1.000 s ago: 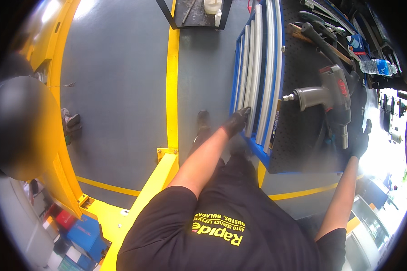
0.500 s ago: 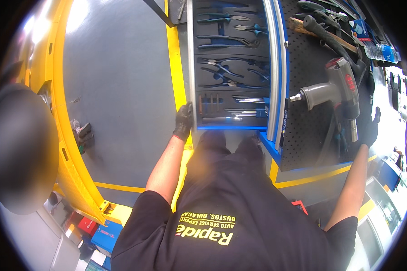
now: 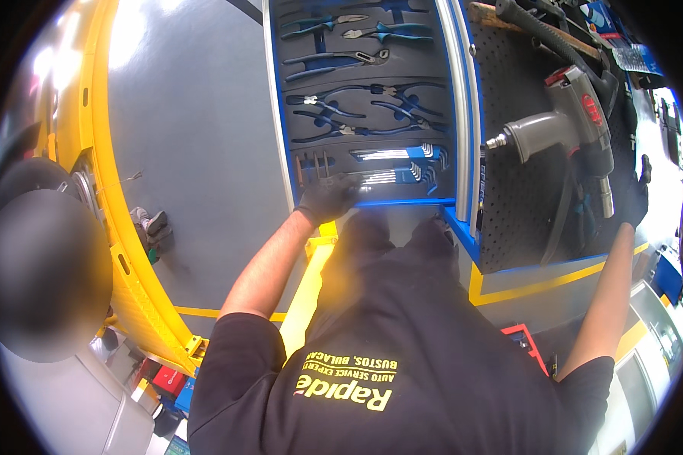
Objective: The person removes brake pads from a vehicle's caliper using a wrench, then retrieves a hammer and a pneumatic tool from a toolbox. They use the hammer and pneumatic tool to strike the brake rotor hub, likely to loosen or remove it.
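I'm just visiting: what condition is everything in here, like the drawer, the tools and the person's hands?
Tool drawer: pulled open.
Pliers: lying in foam slots.
Hex key sets: seated in holders.
Impact wrench: lying on the cabinet top, unheld.
Left hand: gloved, fingers resting on the drawer's front tools.
Right hand: gloved, resting on the cabinet top; grip unclear.

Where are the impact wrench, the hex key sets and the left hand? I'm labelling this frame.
impact wrench (image 3: 565, 121), head view, on its grey body.
hex key sets (image 3: 398, 154), head view, on the upper set's bright keys.
left hand (image 3: 326, 199), head view, on the gloved back.
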`<state>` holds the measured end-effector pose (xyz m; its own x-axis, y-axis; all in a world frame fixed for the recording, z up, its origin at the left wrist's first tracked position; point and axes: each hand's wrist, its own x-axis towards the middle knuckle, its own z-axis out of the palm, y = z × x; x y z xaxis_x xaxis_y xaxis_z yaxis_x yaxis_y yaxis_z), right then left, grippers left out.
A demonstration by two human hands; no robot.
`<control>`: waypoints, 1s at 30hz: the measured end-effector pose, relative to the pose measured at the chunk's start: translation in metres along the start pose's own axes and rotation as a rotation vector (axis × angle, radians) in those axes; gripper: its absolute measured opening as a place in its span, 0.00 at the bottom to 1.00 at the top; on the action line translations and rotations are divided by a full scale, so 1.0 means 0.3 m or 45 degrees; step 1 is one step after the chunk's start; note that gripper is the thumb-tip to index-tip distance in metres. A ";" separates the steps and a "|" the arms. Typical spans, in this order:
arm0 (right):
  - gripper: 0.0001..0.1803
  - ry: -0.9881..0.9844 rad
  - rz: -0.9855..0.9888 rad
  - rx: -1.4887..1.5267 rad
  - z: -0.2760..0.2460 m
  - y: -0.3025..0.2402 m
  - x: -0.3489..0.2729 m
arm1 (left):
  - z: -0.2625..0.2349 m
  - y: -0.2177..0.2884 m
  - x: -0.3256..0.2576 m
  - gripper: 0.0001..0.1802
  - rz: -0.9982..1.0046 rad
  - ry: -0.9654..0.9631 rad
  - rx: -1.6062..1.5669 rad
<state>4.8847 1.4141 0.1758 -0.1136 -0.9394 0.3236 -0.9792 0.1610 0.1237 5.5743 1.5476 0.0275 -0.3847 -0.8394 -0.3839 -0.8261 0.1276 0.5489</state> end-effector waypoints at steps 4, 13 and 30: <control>0.28 -0.021 0.026 -0.025 0.008 0.020 -0.004 | 0.000 -0.027 -0.008 0.09 0.016 0.032 0.065; 0.28 0.102 -0.115 -0.046 0.042 0.053 -0.007 | -0.050 0.031 -0.005 0.05 0.170 -0.146 0.467; 0.31 0.187 -0.112 -0.188 0.060 0.132 -0.048 | -0.003 0.142 -0.025 0.19 0.249 -0.172 0.635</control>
<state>4.8446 1.4285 0.1592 0.0072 -0.8993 0.4372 -0.9476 0.1335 0.2902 5.5424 1.5589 0.0543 -0.5726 -0.7042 -0.4198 -0.8165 0.5363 0.2139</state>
